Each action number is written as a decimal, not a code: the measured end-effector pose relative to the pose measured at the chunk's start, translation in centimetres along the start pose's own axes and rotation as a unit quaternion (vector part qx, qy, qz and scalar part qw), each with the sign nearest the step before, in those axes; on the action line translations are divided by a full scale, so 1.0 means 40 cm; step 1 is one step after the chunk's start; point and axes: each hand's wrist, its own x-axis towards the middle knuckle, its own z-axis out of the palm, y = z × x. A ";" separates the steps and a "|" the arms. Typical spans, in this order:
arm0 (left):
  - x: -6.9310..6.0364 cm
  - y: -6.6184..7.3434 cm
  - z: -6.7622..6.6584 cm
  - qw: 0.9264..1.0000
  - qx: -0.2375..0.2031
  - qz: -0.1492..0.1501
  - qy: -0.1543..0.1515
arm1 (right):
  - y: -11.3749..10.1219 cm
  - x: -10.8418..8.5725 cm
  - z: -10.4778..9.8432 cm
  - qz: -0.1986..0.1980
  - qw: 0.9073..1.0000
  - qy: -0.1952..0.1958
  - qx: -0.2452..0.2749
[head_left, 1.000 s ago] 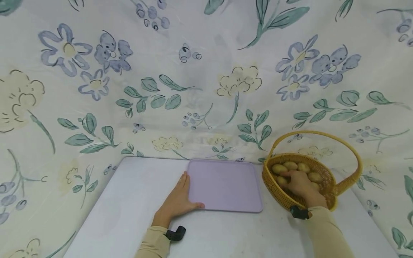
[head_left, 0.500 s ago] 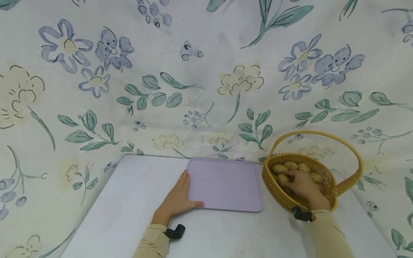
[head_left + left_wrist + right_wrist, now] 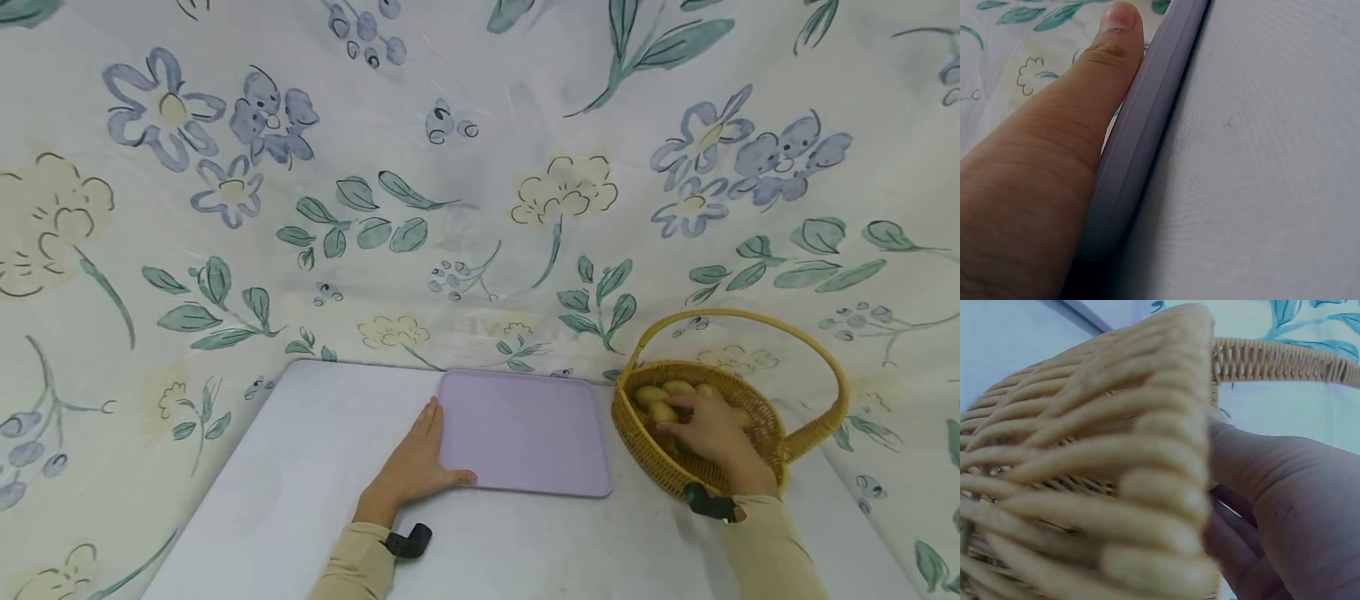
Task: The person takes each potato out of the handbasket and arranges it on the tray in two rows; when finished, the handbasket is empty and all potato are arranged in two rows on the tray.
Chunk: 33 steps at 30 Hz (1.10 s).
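A lilac tray (image 3: 525, 433) lies flat on the white table. My left hand (image 3: 408, 471) rests at its near left corner, fingers straight along the left side and thumb on the front edge. In the left wrist view the thumb (image 3: 1110, 56) lies along the tray's rim (image 3: 1147, 112). My right hand (image 3: 708, 433) reaches into a yellow wicker basket (image 3: 645, 450) and pinches a potato (image 3: 662, 412) between thumb and fingers. Several other potatoes (image 3: 678, 388) lie around it. In the right wrist view the basket's woven wall (image 3: 1085, 444) hides the fingertips and the potato.
The basket's tall arched handle (image 3: 750, 315) rises over the right hand. A floral cloth (image 3: 465, 208) hangs behind the table and spreads at both sides. White tabletop (image 3: 300, 450) shows left of the tray and in front of it.
My right hand has shifted slightly right and toward me within the basket, and the pinched potato has come up a little. The left hand and tray stay in place.
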 end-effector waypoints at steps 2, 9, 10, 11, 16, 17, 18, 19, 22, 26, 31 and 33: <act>-0.001 0.001 0.000 1.000 0.004 0.002 0.003 | -0.004 -0.003 -0.002 0.001 1.000 0.003 -0.003; -0.006 0.001 -0.002 1.000 0.004 0.008 0.010 | -0.019 -0.006 -0.013 0.010 1.000 0.009 -0.011; -0.006 0.000 -0.002 1.000 0.004 0.008 0.010 | -0.021 -0.007 -0.015 0.010 1.000 0.009 -0.012; -0.006 -0.001 -0.001 1.000 0.003 0.007 0.010 | -0.023 -0.007 -0.016 0.010 1.000 0.009 -0.012; -0.006 -0.001 -0.002 1.000 0.002 0.005 0.008 | -0.034 -0.010 -0.021 0.014 1.000 0.013 -0.011; -0.006 0.000 -0.003 1.000 0.000 0.005 0.009 | -0.036 -0.011 -0.021 0.015 1.000 0.015 -0.009; -0.006 0.000 -0.002 1.000 0.002 0.004 0.007 | -0.038 -0.010 -0.023 0.015 1.000 0.017 -0.007; -0.005 -0.001 -0.002 1.000 0.003 0.003 0.006 | -0.039 -0.010 -0.025 0.016 1.000 0.017 -0.005; -0.004 0.000 0.001 1.000 0.004 0.002 0.007 | -0.046 -0.010 -0.034 0.022 1.000 0.018 0.004; -0.004 0.002 0.003 1.000 0.002 -0.001 0.004 | -0.058 -0.010 -0.045 0.035 0.999 0.014 0.004; -0.004 0.003 0.004 1.000 0.003 0.000 0.005 | -0.076 -0.012 -0.054 0.041 0.999 0.009 -0.003; -0.004 0.003 0.005 1.000 0.008 0.001 0.004 | -0.085 -0.012 -0.058 0.035 0.999 0.011 -0.002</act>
